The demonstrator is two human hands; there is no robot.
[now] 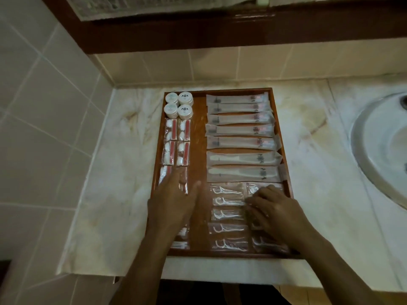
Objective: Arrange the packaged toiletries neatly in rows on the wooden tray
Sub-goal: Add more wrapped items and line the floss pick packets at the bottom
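A wooden tray (199,137) lies on the marble counter. Its far left corner holds several round white soap packs (178,104). Below them run two columns of clear cotton-bud packets (176,142). Long toothbrush and comb sachets (240,130) are stacked in a row down the right side. Clear floss-pick packets (228,214) fill the near right. My left hand (174,199) lies flat with straight fingers on the cotton-bud packets at the near left. My right hand (273,208) rests with bent fingers on the right column of floss packets, covering some of them.
A white sink basin (383,155) sits to the right of the tray. Tiled walls rise at the left and behind. A dark wooden frame (198,31) runs above the back wall. The counter's front edge (198,276) is just below the tray.
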